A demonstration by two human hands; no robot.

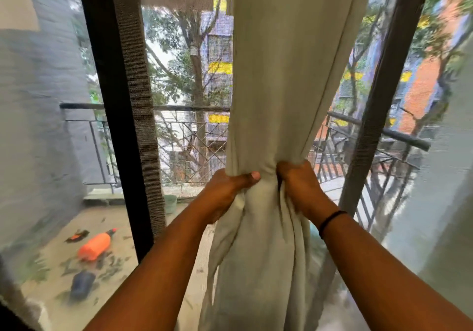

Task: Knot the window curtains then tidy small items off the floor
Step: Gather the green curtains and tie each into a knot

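Here both hands were closed on the pale curtain (pixel 268 100), which hung in front of the screened window and was gathered to a narrow waist: the left hand (pixel 225 192) pinched it from one side with the thumb across the front, the right hand (pixel 299 187) bunched it from the other. No knot was formed yet. The loose tail below looked bulky, so a hurried loop would probably slip apart. A hard downward pull might also strain whatever holds the cloth above, which was out of view.
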